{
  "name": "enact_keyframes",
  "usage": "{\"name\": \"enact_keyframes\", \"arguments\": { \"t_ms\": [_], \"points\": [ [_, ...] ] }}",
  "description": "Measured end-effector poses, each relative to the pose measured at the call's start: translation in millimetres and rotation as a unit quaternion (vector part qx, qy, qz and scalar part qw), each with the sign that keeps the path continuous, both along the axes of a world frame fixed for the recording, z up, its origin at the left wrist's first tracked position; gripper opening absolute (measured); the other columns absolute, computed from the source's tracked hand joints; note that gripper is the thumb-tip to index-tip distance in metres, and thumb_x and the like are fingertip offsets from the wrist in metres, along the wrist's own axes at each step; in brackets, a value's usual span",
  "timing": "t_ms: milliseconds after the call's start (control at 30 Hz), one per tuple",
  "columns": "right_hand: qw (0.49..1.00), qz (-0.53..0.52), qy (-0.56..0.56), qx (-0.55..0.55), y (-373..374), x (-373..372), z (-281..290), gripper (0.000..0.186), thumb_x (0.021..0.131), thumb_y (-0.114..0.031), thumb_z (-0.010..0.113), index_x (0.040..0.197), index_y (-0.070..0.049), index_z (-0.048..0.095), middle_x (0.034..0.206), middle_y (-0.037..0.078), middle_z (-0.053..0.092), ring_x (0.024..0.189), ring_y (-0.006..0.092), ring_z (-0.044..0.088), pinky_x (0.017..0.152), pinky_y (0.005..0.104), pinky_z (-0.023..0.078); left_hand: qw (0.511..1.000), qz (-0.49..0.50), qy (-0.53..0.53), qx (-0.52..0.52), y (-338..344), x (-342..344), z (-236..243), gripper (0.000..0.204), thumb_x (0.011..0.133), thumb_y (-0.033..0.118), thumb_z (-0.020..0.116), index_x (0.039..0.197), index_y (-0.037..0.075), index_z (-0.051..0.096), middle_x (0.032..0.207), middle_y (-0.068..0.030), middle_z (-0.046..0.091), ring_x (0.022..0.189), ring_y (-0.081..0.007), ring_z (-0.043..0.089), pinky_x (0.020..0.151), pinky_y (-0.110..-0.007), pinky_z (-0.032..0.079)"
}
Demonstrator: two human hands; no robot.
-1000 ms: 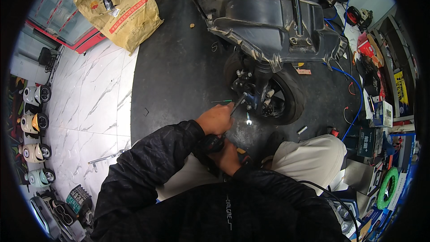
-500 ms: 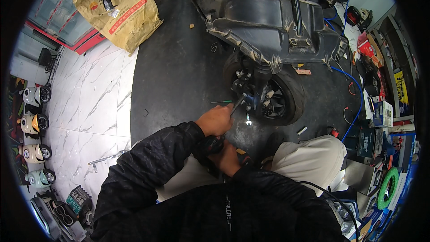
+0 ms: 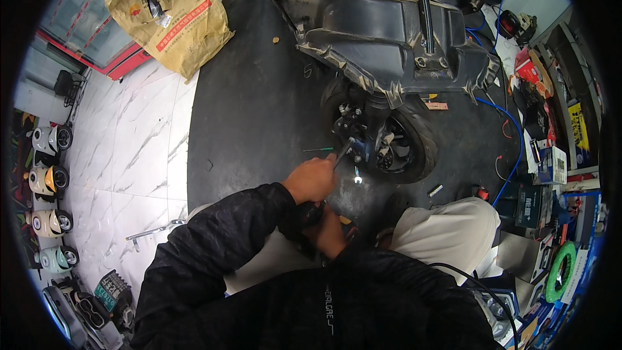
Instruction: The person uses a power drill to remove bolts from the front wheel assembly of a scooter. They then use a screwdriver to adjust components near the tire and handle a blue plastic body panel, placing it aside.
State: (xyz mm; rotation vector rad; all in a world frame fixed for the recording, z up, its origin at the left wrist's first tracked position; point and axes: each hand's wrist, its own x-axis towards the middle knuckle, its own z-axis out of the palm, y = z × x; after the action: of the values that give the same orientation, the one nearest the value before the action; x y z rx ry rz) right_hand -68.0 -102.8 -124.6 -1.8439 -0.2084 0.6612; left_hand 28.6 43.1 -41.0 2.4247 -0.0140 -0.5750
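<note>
My left hand (image 3: 310, 178) grips a long metal tool shaft (image 3: 343, 152) that reaches up to the fittings at the hub of a black scooter wheel (image 3: 420, 159). Just below it, my right hand (image 3: 329, 233) holds the body of a dark power tool (image 3: 301, 216), partly hidden by my hand and sleeve. Above the wheel is the scooter's dusty black plastic underside (image 3: 389, 45). A small wrench (image 3: 357, 178) and a thin green-handled screwdriver (image 3: 325, 149) lie on the dark mat (image 3: 246, 110) close to the wheel.
A large yellow sack (image 3: 178, 32) and red-framed glass cabinet (image 3: 84, 26) stand upper left; small scooters (image 3: 48, 181) line the left edge. Blue hose (image 3: 518, 149), boxes (image 3: 551, 162) and a green ring (image 3: 560, 272) crowd the right. A metal bar (image 3: 146, 233) lies on white tiles (image 3: 142, 142).
The whole view has shifted very slightly, and my hands sit a little lower than a second ago, still holding the tool toward the wheel hub.
</note>
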Motion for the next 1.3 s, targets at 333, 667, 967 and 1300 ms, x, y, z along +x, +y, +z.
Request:
{"name": "enact_keyframes", "arguments": {
  "t_ms": [333,667,967,1300],
  "points": [
    [0.999,0.037,0.009,-0.039,4,-26,-13,0.066,0.073,-0.022,0.091,0.128,-0.002,0.061,0.120,0.023,0.075,0.118,0.0444,0.070,0.098,0.0488,0.057,0.999,-0.028,0.020,-0.005,6,-21,-21,0.031,0.096,0.014,0.056,0.117,-0.009,0.059,0.080,-0.0245,0.074,0.088,-0.0461,0.075,0.089,-0.055,0.058],
    [0.998,0.064,-0.018,-0.021,0,-9,-32,0.060,0.077,-0.020,0.085,0.130,-0.003,0.062,0.123,0.025,0.074,0.120,0.0475,0.068,0.099,0.0514,0.055,0.999,-0.020,0.036,0.000,10,-6,-43,0.030,0.094,0.020,0.060,0.110,-0.005,0.062,0.101,-0.0318,0.073,0.104,-0.0523,0.070,0.094,-0.059,0.053],
    [0.998,0.055,-0.013,-0.026,-2,-14,-43,0.062,0.078,-0.018,0.085,0.133,-0.004,0.061,0.125,0.024,0.073,0.123,0.0469,0.067,0.101,0.0504,0.054,0.999,-0.027,0.026,0.001,9,-7,-44,0.030,0.093,0.021,0.061,0.109,-0.004,0.062,0.103,-0.0323,0.073,0.105,-0.0521,0.069,0.094,-0.059,0.054],
    [0.993,0.070,-0.046,-0.082,1,-8,-33,0.061,0.080,-0.022,0.086,0.133,-0.005,0.061,0.121,0.022,0.076,0.117,0.0458,0.070,0.097,0.0515,0.056,0.999,-0.021,0.028,-0.024,16,0,-42,0.030,0.093,0.022,0.062,0.110,-0.003,0.063,0.098,-0.0325,0.073,0.100,-0.0519,0.070,0.090,-0.058,0.055]
  ]
}}
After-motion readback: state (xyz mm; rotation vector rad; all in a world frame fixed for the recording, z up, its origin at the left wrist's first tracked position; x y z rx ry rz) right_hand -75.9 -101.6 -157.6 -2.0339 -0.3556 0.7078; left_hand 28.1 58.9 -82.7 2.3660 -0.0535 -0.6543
